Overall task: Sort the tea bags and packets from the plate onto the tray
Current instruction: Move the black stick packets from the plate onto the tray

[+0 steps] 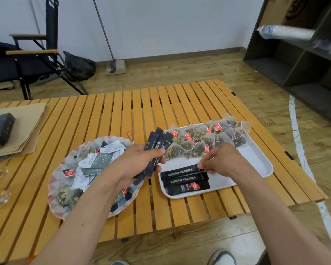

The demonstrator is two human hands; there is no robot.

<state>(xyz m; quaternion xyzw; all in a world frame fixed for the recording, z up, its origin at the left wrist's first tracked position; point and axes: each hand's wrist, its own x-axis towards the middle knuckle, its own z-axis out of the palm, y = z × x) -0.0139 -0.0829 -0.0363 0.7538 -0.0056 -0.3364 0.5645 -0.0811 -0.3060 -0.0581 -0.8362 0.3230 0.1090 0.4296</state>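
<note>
On the tray (256, 159), one black packet (180, 173) is pinched by the right hand (224, 159); more packets (155, 140) are gripped by the left hand (138, 161).

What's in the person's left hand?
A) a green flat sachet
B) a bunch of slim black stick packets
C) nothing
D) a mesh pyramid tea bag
B: the left hand grips several slim black stick packets, raised by the far edge of the patterned round plate.
</note>
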